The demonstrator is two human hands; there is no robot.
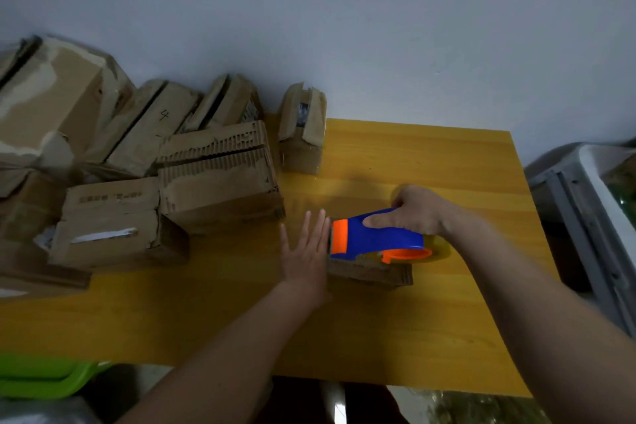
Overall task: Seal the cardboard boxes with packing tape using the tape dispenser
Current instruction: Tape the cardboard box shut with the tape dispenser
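Note:
A small cardboard box (370, 273) lies in the middle of the yellow table (430, 327). On top of it rests a blue and orange tape dispenser (375, 236) with a clear tape roll at its right end. My right hand (418, 208) grips the dispenser's blue handle from above. My left hand (306, 253) is flat with straight fingers, pressed against the box's left side next to the dispenser's orange front end. Most of the box is hidden under the dispenser.
Several worn cardboard boxes (220, 179) are piled on the table's left half and against the wall, one small box (303, 129) standing apart at the back. A green bin (44, 377) sits at lower left, a grey rack (592, 210) at right.

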